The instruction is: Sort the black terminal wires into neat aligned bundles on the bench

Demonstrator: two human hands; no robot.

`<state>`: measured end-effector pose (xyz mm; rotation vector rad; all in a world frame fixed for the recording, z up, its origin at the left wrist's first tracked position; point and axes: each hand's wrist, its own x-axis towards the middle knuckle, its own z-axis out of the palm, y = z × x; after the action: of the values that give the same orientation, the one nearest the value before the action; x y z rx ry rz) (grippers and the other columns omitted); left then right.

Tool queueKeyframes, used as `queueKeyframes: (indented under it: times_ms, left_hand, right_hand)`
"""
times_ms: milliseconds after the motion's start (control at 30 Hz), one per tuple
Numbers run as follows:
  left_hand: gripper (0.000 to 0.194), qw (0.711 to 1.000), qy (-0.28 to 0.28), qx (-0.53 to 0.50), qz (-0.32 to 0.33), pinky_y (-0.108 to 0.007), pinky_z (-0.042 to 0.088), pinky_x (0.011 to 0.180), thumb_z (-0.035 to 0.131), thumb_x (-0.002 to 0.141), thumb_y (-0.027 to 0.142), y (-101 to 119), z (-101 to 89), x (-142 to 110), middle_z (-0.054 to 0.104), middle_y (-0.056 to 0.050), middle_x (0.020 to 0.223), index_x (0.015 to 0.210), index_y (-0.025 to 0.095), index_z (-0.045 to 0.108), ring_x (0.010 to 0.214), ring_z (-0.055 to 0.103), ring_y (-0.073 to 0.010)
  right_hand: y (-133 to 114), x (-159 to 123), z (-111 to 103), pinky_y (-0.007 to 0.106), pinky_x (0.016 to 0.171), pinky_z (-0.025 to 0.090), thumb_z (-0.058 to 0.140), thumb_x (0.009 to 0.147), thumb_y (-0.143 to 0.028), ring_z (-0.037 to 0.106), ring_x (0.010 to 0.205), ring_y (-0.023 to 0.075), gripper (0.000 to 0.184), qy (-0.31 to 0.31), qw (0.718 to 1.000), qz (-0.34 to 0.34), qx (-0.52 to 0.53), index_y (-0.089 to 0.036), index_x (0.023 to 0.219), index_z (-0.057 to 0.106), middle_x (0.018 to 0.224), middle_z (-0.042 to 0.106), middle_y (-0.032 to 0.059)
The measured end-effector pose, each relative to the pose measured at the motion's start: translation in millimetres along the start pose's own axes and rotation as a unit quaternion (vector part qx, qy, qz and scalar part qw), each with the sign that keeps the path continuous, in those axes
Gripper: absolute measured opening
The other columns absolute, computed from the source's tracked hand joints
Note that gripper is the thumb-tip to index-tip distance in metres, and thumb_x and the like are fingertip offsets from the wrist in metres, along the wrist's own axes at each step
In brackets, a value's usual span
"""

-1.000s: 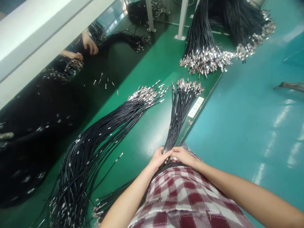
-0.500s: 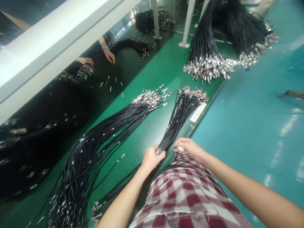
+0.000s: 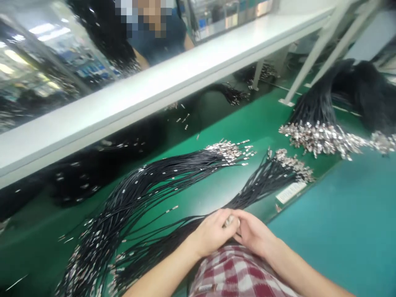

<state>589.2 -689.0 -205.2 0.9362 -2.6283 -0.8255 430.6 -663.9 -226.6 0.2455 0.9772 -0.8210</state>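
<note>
Right hand (image 3: 255,233) has met left hand (image 3: 213,232), which grips one cable bundle (image 3: 262,182); right grip unclear. Ahead-left: one loose bundle (image 3: 145,177); ahead-right: one label (image 3: 291,193).

Green tabletop (image 3: 212,196) free between left cables (image 3: 151,175) and right cables (image 3: 262,183); white shelf (image 3: 173,80) blocks beyond.

The left hand (image 3: 213,231) and right hand (image 3: 255,231) cover the middle of the near cable bundle (image 3: 260,181), so how firmly either grips it cannot be told. A small pale object (image 3: 229,221) between them is mostly hidden by fingers. The label's (image 3: 291,193) writing is blurred. The bottom edge cuts off the long cable bundle (image 3: 139,181) and the checked garment (image 3: 238,272); the right edge crops the hanging cables (image 3: 374,95). A co-worker (image 3: 157,45), partly pixelated, is cropped above and hidden below by the white beam (image 3: 185,74).
</note>
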Motion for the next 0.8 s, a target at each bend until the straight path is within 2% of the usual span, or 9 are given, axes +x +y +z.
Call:
queueKeyframes:
  times_ms: [167,267,333,400,467,500,567,700,800]
  left_hand:
    - [0.028,0.966,0.185,-0.177,-0.046,-0.033,0.052,0.084,0.06,0.089,0.038,4.7,-12.0,-8.6,0.058,-0.01,0.106,0.111,0.019,0.06,0.096,0.058,-0.0209]
    - [0.037,0.838,0.306,-0.407,-0.198,-0.025,0.049,0.06,0.066,0.083,0.049,17.0,-10.1,-1.6,0.057,-0.003,0.084,0.101,0.018,0.057,0.068,0.057,-0.0132]
    - [0.042,0.724,0.328,-0.542,-0.273,-0.019,0.038,0.044,0.064,0.081,0.057,23.0,-10.4,7.0,0.055,0.001,0.072,0.092,0.018,0.051,0.048,0.048,-0.007]
    - [0.049,0.64,0.321,-0.624,-0.313,-0.017,0.026,0.035,0.063,0.078,0.064,24.2,-14.8,15.2,0.052,0.005,0.064,0.087,0.02,0.044,0.037,0.041,-0.0045]
    - [0.055,0.608,0.295,-0.659,-0.329,-0.016,0.019,0.03,0.063,0.073,0.069,20.7,-23.4,20.1,0.05,0.007,0.058,0.088,0.022,0.041,0.03,0.038,-0.0047]
    - [0.056,0.616,0.271,-0.66,-0.333,-0.016,0.018,0.029,0.061,0.073,0.071,17.8,-28.7,20.9,0.049,0.008,0.055,0.09,0.022,0.041,0.028,0.038,-0.0057]
    - [0.058,0.669,0.209,-0.637,-0.323,-0.017,0.021,0.029,0.051,0.077,0.075,11.5,-40.0,19.4,0.052,0.005,0.056,0.094,0.02,0.044,0.029,0.044,-0.0085]
    - [0.052,0.823,0.189,-0.477,-0.245,-0.024,0.048,0.05,0.057,0.083,0.061,5.4,-59.2,12.9,0.064,-0.007,0.093,0.112,0.019,0.051,0.06,0.064,-0.0132]
    - [0.046,0.877,0.231,-0.372,-0.197,-0.027,0.052,0.071,0.063,0.086,0.047,6.2,-76.1,16.8,0.062,-0.008,0.105,0.123,0.022,0.052,0.083,0.065,-0.0165]
  right_hand:
    - [-9.3,-1.1,23.8,0.021,0.055,0.039,0.079,0.065,-0.021,0.056,0.059,0.0106,0.02,-0.088,0.995,0.041,-0.02,-0.017,0.079,0.065,0.07,0.066,-0.0002]
    - [-6.7,-3.5,40.5,0.024,0.063,0.046,0.087,0.058,-0.027,0.057,0.062,0.0123,0.028,-0.114,0.993,-0.004,-0.035,-0.018,0.075,0.067,0.068,0.064,-0.0004]
    - [-3.6,-5.7,49.8,0.03,0.069,0.049,0.087,0.058,-0.039,0.058,0.065,0.0161,0.03,-0.112,0.978,-0.131,-0.12,-0.019,0.071,0.068,0.067,0.062,0.0014]
    - [-3.1,-8.0,57.2,0.034,0.073,0.049,0.082,0.063,-0.048,0.058,0.07,0.0208,0.031,-0.082,0.911,-0.325,-0.242,-0.02,0.066,0.069,0.07,0.062,0.0048]
    - [-6.6,-9.6,62.8,0.036,0.077,0.047,0.076,0.071,-0.049,0.059,0.079,0.0246,0.029,-0.055,0.808,-0.478,-0.341,-0.022,0.064,0.068,0.076,0.063,0.0077]
    - [-9.7,-9.9,65.0,0.037,0.078,0.047,0.073,0.074,-0.049,0.059,0.082,0.0254,0.028,-0.054,0.77,-0.517,-0.371,-0.023,0.064,0.068,0.079,0.064,0.0083]
    - [-17.4,-9.4,68.8,0.035,0.075,0.048,0.068,0.079,-0.049,0.06,0.079,0.0244,0.029,-0.064,0.752,-0.525,-0.393,-0.023,0.068,0.067,0.081,0.064,0.0083]
    - [-30.0,-7.6,78.2,0.032,0.066,0.049,0.071,0.075,-0.054,0.06,0.066,0.0204,0.035,-0.084,0.823,-0.46,-0.322,-0.02,0.073,0.064,0.072,0.063,0.0051]
    - [-36.3,-10.6,92.1,0.032,0.068,0.049,0.074,0.072,-0.055,0.06,0.067,0.0198,0.038,-0.13,0.851,-0.433,-0.267,-0.019,0.071,0.063,0.068,0.063,0.0041]
